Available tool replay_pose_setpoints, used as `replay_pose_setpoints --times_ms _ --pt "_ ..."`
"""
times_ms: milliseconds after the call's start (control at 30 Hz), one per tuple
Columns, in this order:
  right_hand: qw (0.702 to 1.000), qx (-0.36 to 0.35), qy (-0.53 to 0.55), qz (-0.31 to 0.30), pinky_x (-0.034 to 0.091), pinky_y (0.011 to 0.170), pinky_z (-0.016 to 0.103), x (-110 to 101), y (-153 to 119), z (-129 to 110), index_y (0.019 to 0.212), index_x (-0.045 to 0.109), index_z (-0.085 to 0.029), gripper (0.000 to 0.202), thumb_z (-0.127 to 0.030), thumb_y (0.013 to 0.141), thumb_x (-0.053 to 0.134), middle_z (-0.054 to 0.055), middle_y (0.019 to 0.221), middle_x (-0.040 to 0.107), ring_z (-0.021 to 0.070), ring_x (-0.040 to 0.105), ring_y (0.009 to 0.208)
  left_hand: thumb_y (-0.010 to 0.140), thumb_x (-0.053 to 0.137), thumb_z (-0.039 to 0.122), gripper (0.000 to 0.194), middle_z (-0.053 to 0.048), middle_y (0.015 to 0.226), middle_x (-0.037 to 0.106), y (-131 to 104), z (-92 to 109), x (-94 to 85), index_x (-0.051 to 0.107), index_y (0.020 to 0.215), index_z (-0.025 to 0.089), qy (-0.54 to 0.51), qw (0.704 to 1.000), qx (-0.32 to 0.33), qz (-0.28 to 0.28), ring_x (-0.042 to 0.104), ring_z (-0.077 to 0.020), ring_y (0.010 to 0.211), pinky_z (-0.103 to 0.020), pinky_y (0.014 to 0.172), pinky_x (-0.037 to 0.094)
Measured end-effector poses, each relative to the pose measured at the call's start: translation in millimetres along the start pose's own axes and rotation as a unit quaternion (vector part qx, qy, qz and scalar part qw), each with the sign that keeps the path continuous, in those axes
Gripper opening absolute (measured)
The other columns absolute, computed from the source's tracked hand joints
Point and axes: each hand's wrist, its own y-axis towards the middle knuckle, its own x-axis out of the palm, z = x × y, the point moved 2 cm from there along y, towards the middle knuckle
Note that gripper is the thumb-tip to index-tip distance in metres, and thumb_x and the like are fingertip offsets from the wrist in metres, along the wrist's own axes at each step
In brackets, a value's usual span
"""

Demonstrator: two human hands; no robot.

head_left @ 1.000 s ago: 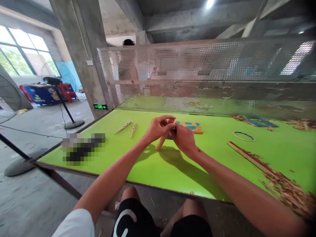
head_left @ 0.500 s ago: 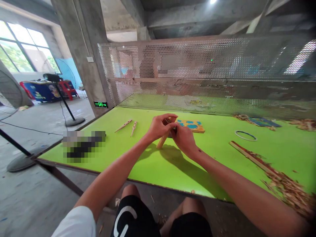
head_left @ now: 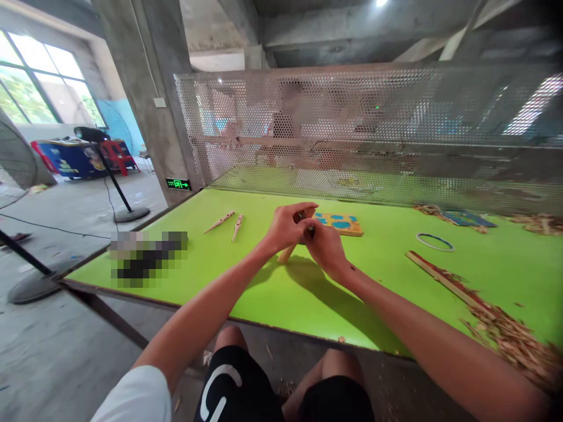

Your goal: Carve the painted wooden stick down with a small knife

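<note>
Over the middle of the green table (head_left: 272, 299), my left hand (head_left: 284, 227) is closed around the upper part of a pale wooden stick (head_left: 287, 253). The stick leans, its lower end close to or on the tabletop. My right hand (head_left: 328, 247) is closed right beside it, the fingers of both hands meeting. A small dark, shiny thing (head_left: 312, 231) shows at the right fingers; its kind is too small to tell. Behind my right hand lies a yellow board with blue patches (head_left: 341, 225), partly hidden. Two carved, pointed sticks (head_left: 220, 222) lie left of my hands.
A blurred dark object (head_left: 149, 258) lies at the table's left. On the right are a white ring (head_left: 435, 241), a reddish wood strip (head_left: 440, 275) and a heap of shavings (head_left: 514, 334). A perforated metal screen (head_left: 373, 135) rises along the back, with people behind it.
Both hands stay together around the stick, with only slight finger movement. The view has shifted a little. A person behind the screen has moved right.
</note>
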Motion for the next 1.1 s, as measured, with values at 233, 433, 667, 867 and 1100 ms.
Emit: replay_pose_setpoints --times_ms 233,433,667,867,1100 --pt "1.0 -0.002 0.022 0.019 0.027 0.061 0.031 3.2 -1.6 2.4 0.102 0.069 -0.015 0.028 -0.027 0.097 0.044 0.011 0.086 0.076 0.0219 0.066 0.072 0.079 0.071 0.019 0.042 -0.004 0.09 0.077 -1.0 -0.3 1.9 0.074 0.121 0.019 0.066 0.998 0.012 0.01 0.063 -0.0141 0.077 -0.026 0.077 0.053" --pt "0.999 -0.001 0.045 0.019 0.029 0.062 0.03 4.5 -2.8 2.9 0.105 0.069 -0.015 0.029 -0.027 0.097 0.044 0.011 0.085 0.076 0.0221 0.065 0.072 0.08 0.07 0.02 0.043 -0.005 0.093 0.077 -0.5 -2.6 3.4 0.074 0.124 0.02 0.091 0.996 0.019 0.012 0.066 -0.0153 0.079 -0.026 0.076 0.053" --pt "1.0 0.016 0.016 0.003 0.026 0.06 0.03 2.9 -1.1 2.0 0.101 0.067 -0.016 0.024 -0.028 0.096 0.046 0.01 0.083 0.075 0.0206 0.063 0.07 0.094 0.057 0.038 0.038 -0.005 0.081 0.075 -3.1 7.9 -4.9 0.075 0.117 0.015 0.066 0.998 0.016 0.0 0.062 -0.0119 0.065 -0.022 0.065 0.049" --pt "1.0 -0.021 0.0 -0.024 0.028 0.061 0.03 6.5 -0.5 6.2 0.087 0.067 -0.018 0.025 -0.027 0.095 0.045 0.007 0.079 0.073 0.0187 0.062 0.069 0.098 0.044 0.056 0.055 -0.007 0.081 0.073 5.1 1.0 -26.9 0.075 0.106 0.01 0.007 1.0 -0.007 0.015 0.064 -0.0118 0.066 -0.02 0.059 0.048" --pt "0.998 -0.041 -0.025 -0.047 0.028 0.061 0.03 15.0 -7.9 10.4 0.084 0.07 -0.02 0.022 -0.029 0.092 0.052 0.006 0.077 0.073 0.0193 0.061 0.068 0.091 0.062 0.038 0.034 -0.006 0.079 0.07 14.4 -14.5 -46.3 0.072 0.106 0.009 -0.074 0.995 -0.059 -0.005 0.066 -0.0119 0.063 -0.024 0.059 0.055"
